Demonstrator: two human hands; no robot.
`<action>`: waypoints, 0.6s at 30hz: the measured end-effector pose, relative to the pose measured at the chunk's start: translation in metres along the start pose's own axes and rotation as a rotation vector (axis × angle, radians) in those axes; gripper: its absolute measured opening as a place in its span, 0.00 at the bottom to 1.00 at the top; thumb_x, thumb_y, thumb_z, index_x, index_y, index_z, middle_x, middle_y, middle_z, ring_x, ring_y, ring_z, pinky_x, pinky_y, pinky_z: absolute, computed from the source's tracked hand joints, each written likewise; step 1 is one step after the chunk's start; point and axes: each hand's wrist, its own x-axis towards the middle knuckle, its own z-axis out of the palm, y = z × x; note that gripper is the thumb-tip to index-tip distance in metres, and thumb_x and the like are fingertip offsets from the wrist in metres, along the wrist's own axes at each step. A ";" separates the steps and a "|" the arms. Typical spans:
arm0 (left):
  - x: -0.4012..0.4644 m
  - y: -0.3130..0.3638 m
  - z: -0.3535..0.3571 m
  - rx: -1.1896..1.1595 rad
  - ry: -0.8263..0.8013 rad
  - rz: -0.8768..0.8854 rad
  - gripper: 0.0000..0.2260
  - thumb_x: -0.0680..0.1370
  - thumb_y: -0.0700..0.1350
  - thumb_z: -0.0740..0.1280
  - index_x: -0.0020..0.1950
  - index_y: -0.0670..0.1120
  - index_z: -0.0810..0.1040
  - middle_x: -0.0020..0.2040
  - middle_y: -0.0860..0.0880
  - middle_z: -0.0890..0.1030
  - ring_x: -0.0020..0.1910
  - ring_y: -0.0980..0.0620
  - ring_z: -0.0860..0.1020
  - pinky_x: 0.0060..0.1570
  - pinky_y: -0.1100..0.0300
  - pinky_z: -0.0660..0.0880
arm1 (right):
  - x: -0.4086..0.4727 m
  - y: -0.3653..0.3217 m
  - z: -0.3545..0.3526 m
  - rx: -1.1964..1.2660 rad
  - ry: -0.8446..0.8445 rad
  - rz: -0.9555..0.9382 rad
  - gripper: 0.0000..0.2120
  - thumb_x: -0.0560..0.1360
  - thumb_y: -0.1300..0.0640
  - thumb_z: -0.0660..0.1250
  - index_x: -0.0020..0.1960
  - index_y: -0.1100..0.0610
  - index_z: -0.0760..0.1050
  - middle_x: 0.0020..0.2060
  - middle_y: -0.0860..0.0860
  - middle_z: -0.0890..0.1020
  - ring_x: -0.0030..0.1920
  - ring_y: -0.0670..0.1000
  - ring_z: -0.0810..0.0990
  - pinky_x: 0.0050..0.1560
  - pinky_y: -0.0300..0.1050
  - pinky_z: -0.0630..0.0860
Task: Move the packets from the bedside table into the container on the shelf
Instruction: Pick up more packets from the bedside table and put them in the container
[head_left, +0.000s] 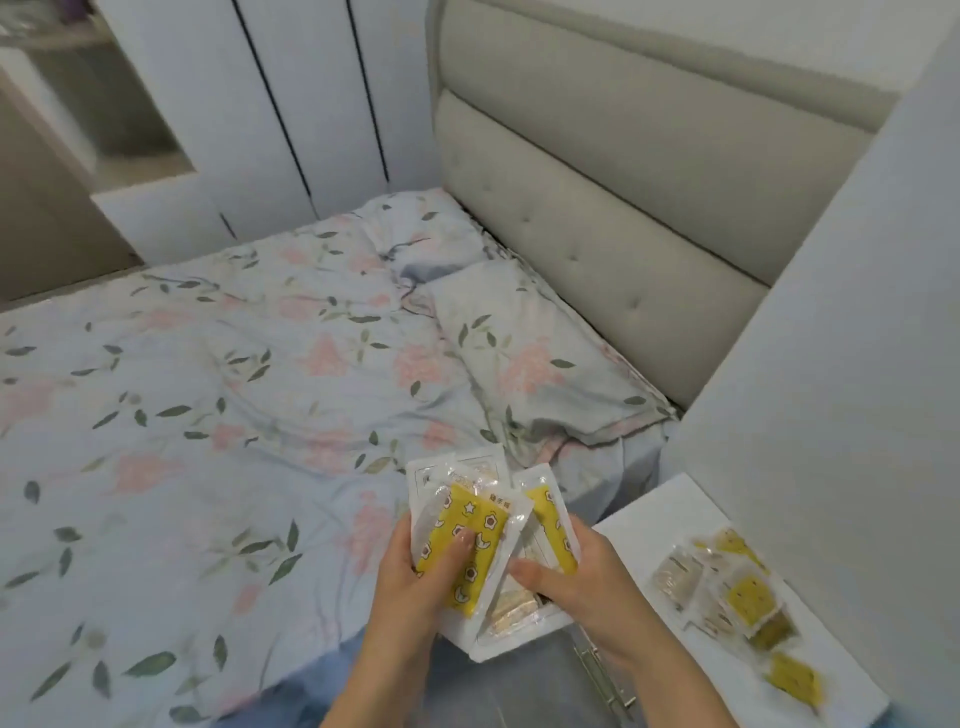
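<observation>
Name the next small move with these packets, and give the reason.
Probably square up the fanned packets that the left hand and right hand hold, so one grip can keep them. More packets lie on the bedside table, needing a free hand.

Both hands (415, 577) (587, 577) hold fanned packets (467, 540) beside the bedside table (649, 525).

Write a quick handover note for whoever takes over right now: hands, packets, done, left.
Left hand: grips a yellow-patterned packet on top of a fanned stack, thumb across its front.
Right hand: grips the other packets of that stack from the right.
The stack is held in front of the body, beside the bed.
Several loose packets lie on the bedside table.
Shelf container is not in view; nothing shows as delivered.
Left: carry the stack over, then clear the table.
</observation>
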 end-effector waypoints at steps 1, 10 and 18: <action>-0.008 0.011 -0.019 -0.024 0.061 0.027 0.19 0.70 0.44 0.72 0.61 0.49 0.77 0.51 0.47 0.85 0.50 0.46 0.84 0.47 0.51 0.81 | 0.004 -0.012 0.021 -0.043 -0.062 -0.016 0.17 0.71 0.61 0.74 0.57 0.51 0.77 0.48 0.48 0.86 0.50 0.49 0.85 0.50 0.46 0.81; -0.101 0.059 -0.220 -0.181 0.592 0.197 0.14 0.73 0.45 0.72 0.59 0.52 0.77 0.49 0.50 0.85 0.47 0.50 0.85 0.42 0.55 0.82 | 0.011 -0.055 0.258 -0.307 -0.539 -0.064 0.16 0.69 0.62 0.75 0.54 0.51 0.77 0.44 0.48 0.86 0.42 0.48 0.85 0.40 0.40 0.80; -0.241 0.054 -0.419 -0.344 0.946 0.271 0.23 0.66 0.49 0.74 0.60 0.49 0.78 0.52 0.47 0.85 0.51 0.45 0.84 0.52 0.43 0.80 | -0.057 -0.016 0.504 -0.395 -0.919 -0.001 0.16 0.70 0.62 0.74 0.56 0.57 0.76 0.48 0.54 0.86 0.49 0.55 0.85 0.54 0.57 0.80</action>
